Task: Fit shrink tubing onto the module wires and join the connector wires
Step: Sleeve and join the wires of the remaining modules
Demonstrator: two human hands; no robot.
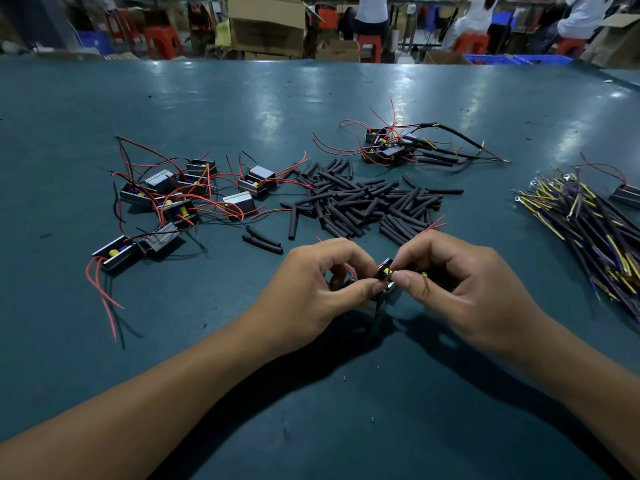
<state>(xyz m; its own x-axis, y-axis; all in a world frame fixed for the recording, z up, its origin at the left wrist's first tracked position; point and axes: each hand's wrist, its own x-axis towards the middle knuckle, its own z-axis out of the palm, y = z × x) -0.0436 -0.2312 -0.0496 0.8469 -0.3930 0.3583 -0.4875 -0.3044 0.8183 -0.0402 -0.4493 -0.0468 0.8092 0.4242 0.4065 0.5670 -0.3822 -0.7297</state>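
Note:
My left hand (pixel 320 289) and my right hand (pixel 460 282) meet just above the green table, fingers curled. Between them sits a small black module (pixel 385 271) with a yellow part and red wires; my left thumb and fingers pinch it. My right hand pinches a thin wire with a yellow tip (pixel 425 277) beside the module. Behind my hands lies a pile of black shrink tubing pieces (pixel 367 202). Loose modules with red and black wires (pixel 173 199) are scattered at the left. A bundle of connector wires (pixel 595 230) lies at the right.
A group of modules with tubing and wires fitted (pixel 398 147) lies behind the tubing pile. One more module (pixel 627 195) sits at the far right edge. Beyond the table (pixel 207 105) are cardboard boxes, red stools and seated people.

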